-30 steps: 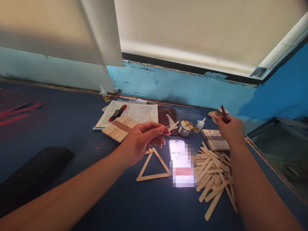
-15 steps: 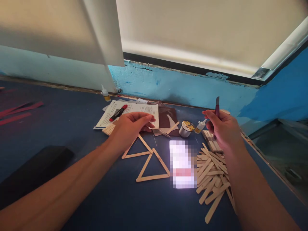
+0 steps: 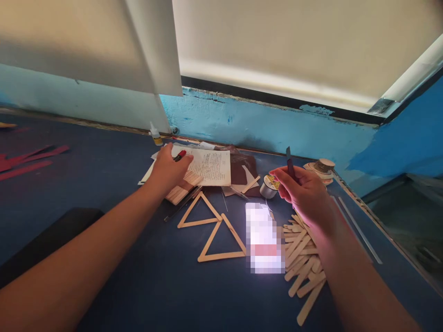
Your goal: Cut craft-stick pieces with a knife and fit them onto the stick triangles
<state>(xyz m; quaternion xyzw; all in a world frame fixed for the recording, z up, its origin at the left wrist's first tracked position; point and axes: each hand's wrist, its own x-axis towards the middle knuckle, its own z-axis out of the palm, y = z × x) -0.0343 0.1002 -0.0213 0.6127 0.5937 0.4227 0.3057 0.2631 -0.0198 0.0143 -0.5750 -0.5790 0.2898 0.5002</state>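
My left hand point(image 3: 170, 169) is over the printed papers point(image 3: 216, 168), its fingers around the red-capped black marker point(image 3: 180, 156). Just below that hand lies a stack of wooden pieces point(image 3: 183, 188). My right hand point(image 3: 300, 186) holds a craft knife point(image 3: 289, 160) upright, blade up, beside the thread spool point(image 3: 268, 188). Two triangles of craft sticks, a left one point(image 3: 199, 224) and a right one point(image 3: 221, 256), lie on the dark blue table and meet at a corner. A loose pile of craft sticks point(image 3: 302, 258) is partly hidden by my right forearm.
A lit, blurred-out phone point(image 3: 263, 237) lies between the right triangle and the stick pile. A glue bottle point(image 3: 156, 134) stands near the wall. Red strips point(image 3: 31, 161) are at far left, a dark object point(image 3: 51, 235) under my left forearm, round wooden pieces point(image 3: 320, 168) at back right.
My left hand has moved left and up from beside the papers onto the marker. My right hand, with the knife, has shifted left and slightly down, uncovering the round pieces.
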